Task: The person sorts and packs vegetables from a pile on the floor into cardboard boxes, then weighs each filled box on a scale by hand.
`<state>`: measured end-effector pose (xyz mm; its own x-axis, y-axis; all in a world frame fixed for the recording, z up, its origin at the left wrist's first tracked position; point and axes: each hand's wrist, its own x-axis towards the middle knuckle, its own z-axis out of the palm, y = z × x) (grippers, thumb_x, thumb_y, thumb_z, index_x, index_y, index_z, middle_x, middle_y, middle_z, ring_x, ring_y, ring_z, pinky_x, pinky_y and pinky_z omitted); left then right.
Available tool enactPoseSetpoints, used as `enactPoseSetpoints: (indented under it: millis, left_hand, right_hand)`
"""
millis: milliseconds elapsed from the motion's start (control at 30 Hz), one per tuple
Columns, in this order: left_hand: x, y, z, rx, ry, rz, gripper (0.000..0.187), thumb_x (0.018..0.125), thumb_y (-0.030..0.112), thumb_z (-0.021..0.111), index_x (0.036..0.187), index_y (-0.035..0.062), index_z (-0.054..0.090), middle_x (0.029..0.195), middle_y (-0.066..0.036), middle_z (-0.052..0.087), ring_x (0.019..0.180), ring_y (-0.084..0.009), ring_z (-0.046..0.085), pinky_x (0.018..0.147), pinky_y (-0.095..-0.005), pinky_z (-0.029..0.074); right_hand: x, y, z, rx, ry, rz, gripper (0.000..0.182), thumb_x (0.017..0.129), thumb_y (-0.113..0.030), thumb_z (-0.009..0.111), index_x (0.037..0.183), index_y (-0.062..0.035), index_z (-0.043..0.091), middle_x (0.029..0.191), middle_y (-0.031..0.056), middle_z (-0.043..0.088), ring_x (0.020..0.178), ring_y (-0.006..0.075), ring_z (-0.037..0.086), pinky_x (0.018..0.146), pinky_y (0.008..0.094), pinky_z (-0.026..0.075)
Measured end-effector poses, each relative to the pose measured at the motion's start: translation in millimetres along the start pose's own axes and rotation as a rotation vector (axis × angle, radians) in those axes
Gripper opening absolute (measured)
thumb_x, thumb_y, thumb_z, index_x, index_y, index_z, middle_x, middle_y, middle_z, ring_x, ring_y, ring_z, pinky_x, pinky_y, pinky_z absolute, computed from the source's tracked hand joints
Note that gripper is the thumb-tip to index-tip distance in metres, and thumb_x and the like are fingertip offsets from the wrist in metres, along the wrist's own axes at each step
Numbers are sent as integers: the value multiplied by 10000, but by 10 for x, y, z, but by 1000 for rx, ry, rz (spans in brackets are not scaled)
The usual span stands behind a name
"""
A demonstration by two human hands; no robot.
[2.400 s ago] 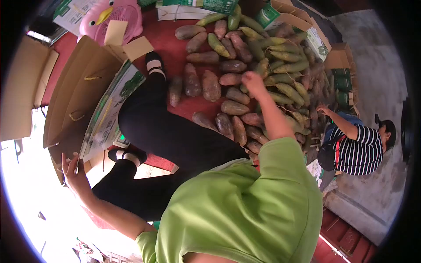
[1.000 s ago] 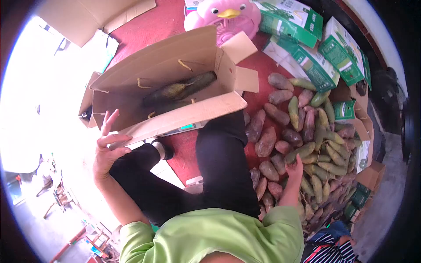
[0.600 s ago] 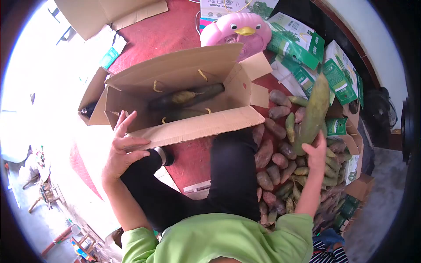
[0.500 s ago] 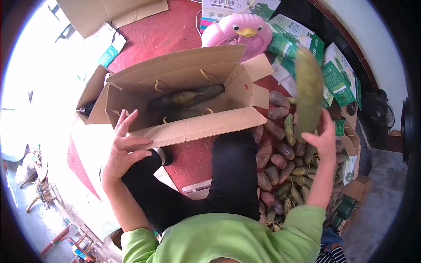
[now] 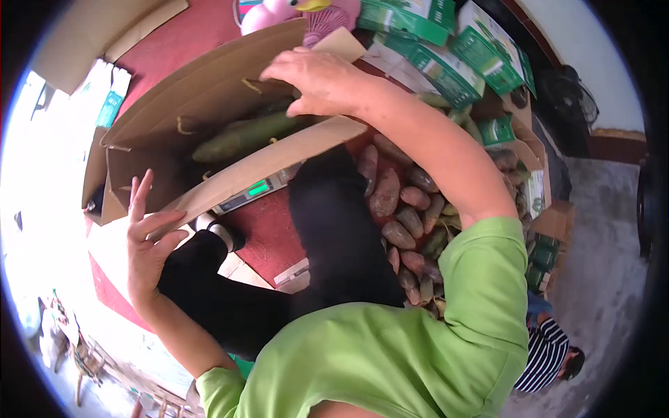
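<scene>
An open cardboard box (image 5: 279, 155) stands before my knees, with yellow rope handles on its sides. Inside lies a long green radish (image 5: 240, 137); the deeper part of the box is in shadow. My left hand (image 5: 150, 233) pinches the near flap at its left corner between thumb and fingers. Over the right end of the box, my right hand (image 5: 313, 80) has its fingers and thumb apart, just above the radish's far end. A digital scale (image 5: 258, 187) with a lit green display shows beneath the near flap.
Many radishes (image 5: 401, 233), some in clear wrap, lie heaped to the right. Green and white printed cartons (image 5: 418, 70) stand behind them, near a pink fan (image 5: 327, 24). A black fan (image 5: 568, 94) is by the wall. A person in a striped top (image 5: 543, 355) is at lower right.
My right hand has moved left from above the heap to over the box, and the large radish it held is now inside. My view has shifted right; the scale display has come into sight.
</scene>
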<state>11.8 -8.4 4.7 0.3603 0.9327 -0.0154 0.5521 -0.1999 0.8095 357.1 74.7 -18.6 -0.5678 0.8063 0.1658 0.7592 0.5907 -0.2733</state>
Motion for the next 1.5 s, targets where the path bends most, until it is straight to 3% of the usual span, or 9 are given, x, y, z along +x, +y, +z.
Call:
enactPoseSetpoints:
  millis: [100,167,233,367,567,900,1167,1267,1500]
  left_hand:
    - [9,28,-12,63,-3,15,271,568,47,708,838,67,713,1367,-129,411,1338,-343,227,1072,-457,201]
    - [8,63,-16,111,-20,41,255,582,41,695,836,63,710,1360,-129,420,1329,-343,250,1071,-454,204]
    - [-1,88,-7,163,12,-7,244,599,38,675,841,42,697,1351,-130,431,1313,-337,285,1073,-446,201]
    - [0,-80,-26,67,15,-33,206,652,76,682,857,53,692,1349,-117,435,1308,-302,304,1076,-449,195]
    - [-9,-93,-23,91,-9,-60,207,721,196,693,879,63,695,1342,-92,443,1293,-284,318,1063,-459,233]
    - [-27,-111,-7,107,-6,-27,216,783,214,644,927,59,685,1349,-64,438,1266,-255,342,1038,-391,284]
    - [-4,-195,-70,60,5,-55,162,756,131,601,855,18,662,1357,-107,423,1246,-201,357,964,-285,318]
    - [21,-73,-41,205,-26,87,174,709,136,625,820,5,646,1348,-122,432,1311,-306,282,1064,-453,198]
    - [2,19,-3,96,12,52,257,598,78,705,855,75,712,1326,-102,460,1339,-317,232,1084,-457,185]
  right_hand:
    - [-213,32,-184,185,74,109,563,688,-185,700,1205,-78,504,1148,142,542,1099,286,491,961,354,379]
    - [-524,41,-393,248,169,226,541,726,-220,688,1224,-119,504,1073,130,589,986,243,564,881,328,439]
    - [-935,78,-529,501,282,336,450,774,-194,665,1167,-20,529,974,116,619,862,220,596,755,298,485]
    - [-1893,18,-549,532,297,770,448,746,-192,664,1142,-21,543,967,151,615,879,259,604,778,332,482]
    - [-3725,-121,225,566,177,1208,504,769,-197,680,1204,-22,495,1034,110,607,924,171,573,814,303,464]
    - [-6313,-1153,1703,530,8,1717,536,657,-306,742,1076,-24,563,972,173,618,916,331,587,806,372,466]
    - [-5991,-1993,1581,42,-428,1823,659,589,-244,771,1167,-137,475,1116,121,549,1040,332,525,859,429,446]
    - [-5746,-2014,1667,16,-564,1824,708,598,-241,770,1206,-160,419,1182,104,497,1109,307,481,863,468,441]
    - [-5707,-1927,1843,-62,-700,1756,478,737,-232,627,1174,-148,452,1151,104,517,1105,305,490,829,495,448]
